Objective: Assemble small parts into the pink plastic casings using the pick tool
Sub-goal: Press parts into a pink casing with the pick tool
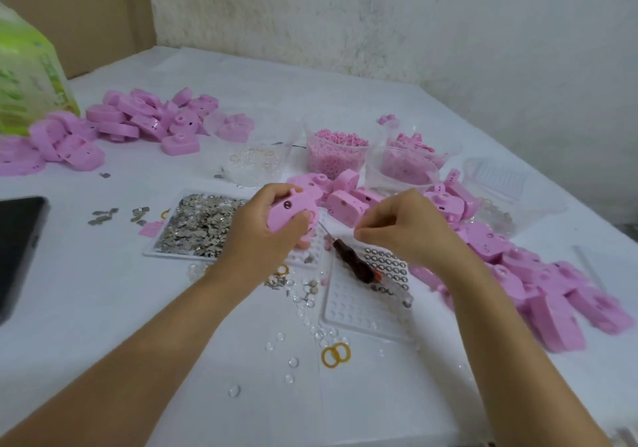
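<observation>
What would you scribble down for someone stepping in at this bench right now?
Left hand: grips one pink casing above the trays.
Right hand: fingers curled, tips together; I cannot tell whether they pinch a small part.
Pick tool: in neither hand, lying across the dimpled tray beside rows of small rings.
Metal bits fill the tray to the left.
More casings: right pile and far-left pile; which is finished is unclear.
Left to do: fit the held casing, probably taking up the tool, then the rest.
</observation>
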